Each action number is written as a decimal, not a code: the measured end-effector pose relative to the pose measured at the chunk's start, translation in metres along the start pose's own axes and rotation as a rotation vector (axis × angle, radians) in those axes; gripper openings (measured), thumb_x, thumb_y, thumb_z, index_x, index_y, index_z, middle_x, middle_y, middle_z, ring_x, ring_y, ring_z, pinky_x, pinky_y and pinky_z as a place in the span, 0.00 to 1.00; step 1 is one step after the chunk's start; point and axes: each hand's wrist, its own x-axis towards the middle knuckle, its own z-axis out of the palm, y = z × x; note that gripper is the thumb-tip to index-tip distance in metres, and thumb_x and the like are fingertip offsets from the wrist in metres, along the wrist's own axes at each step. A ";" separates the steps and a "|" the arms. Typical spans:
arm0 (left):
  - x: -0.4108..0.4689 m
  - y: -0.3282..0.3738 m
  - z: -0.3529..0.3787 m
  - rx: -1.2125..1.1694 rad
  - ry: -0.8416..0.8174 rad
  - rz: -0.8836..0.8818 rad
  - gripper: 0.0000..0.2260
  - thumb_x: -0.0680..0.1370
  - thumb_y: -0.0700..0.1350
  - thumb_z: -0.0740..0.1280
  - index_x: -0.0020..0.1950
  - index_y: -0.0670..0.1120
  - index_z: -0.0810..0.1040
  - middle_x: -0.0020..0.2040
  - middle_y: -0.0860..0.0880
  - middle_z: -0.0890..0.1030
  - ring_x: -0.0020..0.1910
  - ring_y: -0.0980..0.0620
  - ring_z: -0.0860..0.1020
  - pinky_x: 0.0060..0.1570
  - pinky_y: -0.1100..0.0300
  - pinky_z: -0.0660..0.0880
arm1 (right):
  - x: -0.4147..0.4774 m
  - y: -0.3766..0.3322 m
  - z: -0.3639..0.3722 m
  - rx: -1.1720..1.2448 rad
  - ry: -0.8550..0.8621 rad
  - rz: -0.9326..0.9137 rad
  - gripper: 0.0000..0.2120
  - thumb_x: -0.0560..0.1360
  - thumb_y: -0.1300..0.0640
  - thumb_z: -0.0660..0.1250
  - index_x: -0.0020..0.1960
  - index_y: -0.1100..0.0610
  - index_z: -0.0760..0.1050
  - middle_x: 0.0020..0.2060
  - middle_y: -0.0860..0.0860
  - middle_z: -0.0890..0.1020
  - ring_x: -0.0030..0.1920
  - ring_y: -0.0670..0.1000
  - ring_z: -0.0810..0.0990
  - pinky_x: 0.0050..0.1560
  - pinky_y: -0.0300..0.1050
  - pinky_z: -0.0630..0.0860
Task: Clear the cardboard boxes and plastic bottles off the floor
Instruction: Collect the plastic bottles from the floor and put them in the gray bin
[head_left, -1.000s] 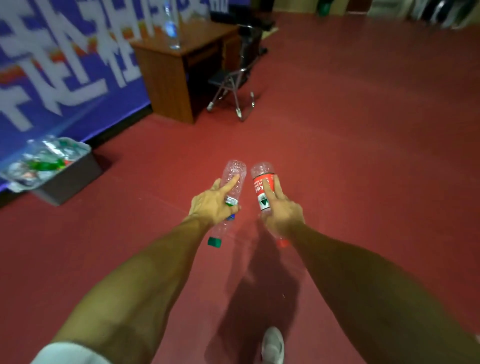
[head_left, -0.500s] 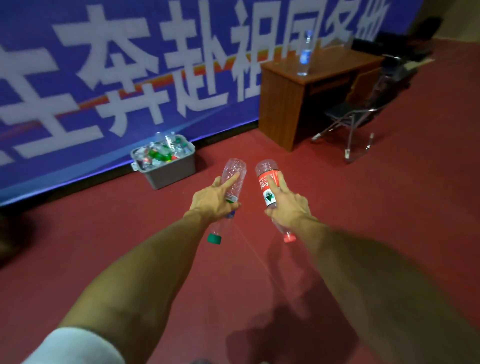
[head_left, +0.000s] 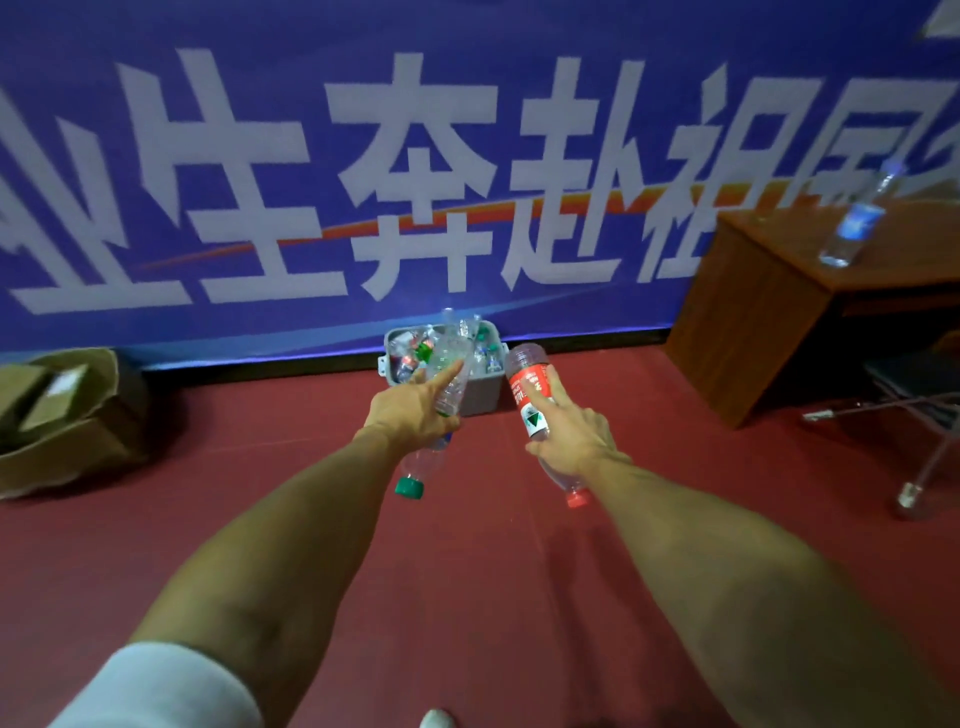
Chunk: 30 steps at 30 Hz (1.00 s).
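Observation:
My left hand (head_left: 410, 413) grips a clear plastic bottle with a green cap (head_left: 423, 465), cap end pointing down toward me. My right hand (head_left: 569, 434) grips a clear bottle with a red label and red cap (head_left: 525, 376), held the same way. Both bottles hang in the air above the red floor, just short of a grey bin (head_left: 483, 397) that stands against the banner wall and holds several plastic bottles. At the far left, large open cardboard boxes (head_left: 62, 441) sit on the floor with smaller boxes inside.
A blue banner (head_left: 363, 156) with white characters covers the wall ahead. A wooden desk (head_left: 753, 322) stands at the right with a water bottle (head_left: 852, 228) on top. A metal-framed chair (head_left: 914, 410) sits beside the desk. Red floor (head_left: 467, 571) stretches below my arms.
The view has swung left and moved toward the wall. The grey bin went from the left side to directly ahead of my hands. Both hands still hold their bottles.

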 end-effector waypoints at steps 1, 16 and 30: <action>0.019 -0.007 -0.005 0.001 0.015 -0.018 0.36 0.79 0.63 0.62 0.78 0.68 0.41 0.81 0.46 0.57 0.61 0.44 0.79 0.41 0.57 0.74 | 0.022 0.000 -0.004 -0.008 -0.001 -0.029 0.42 0.76 0.49 0.70 0.80 0.37 0.47 0.81 0.48 0.40 0.65 0.62 0.75 0.63 0.50 0.71; 0.289 -0.036 -0.022 -0.039 0.029 -0.197 0.36 0.78 0.67 0.61 0.79 0.67 0.42 0.80 0.45 0.58 0.64 0.42 0.78 0.50 0.52 0.79 | 0.334 0.067 -0.045 -0.085 -0.101 -0.182 0.41 0.77 0.50 0.69 0.81 0.39 0.46 0.81 0.51 0.39 0.66 0.61 0.75 0.63 0.50 0.72; 0.471 -0.087 -0.043 -0.080 -0.007 -0.353 0.38 0.78 0.68 0.61 0.78 0.67 0.39 0.82 0.44 0.53 0.69 0.40 0.73 0.57 0.48 0.78 | 0.565 0.079 -0.087 -0.080 -0.111 -0.255 0.42 0.76 0.50 0.69 0.80 0.39 0.46 0.81 0.51 0.41 0.63 0.63 0.77 0.59 0.51 0.73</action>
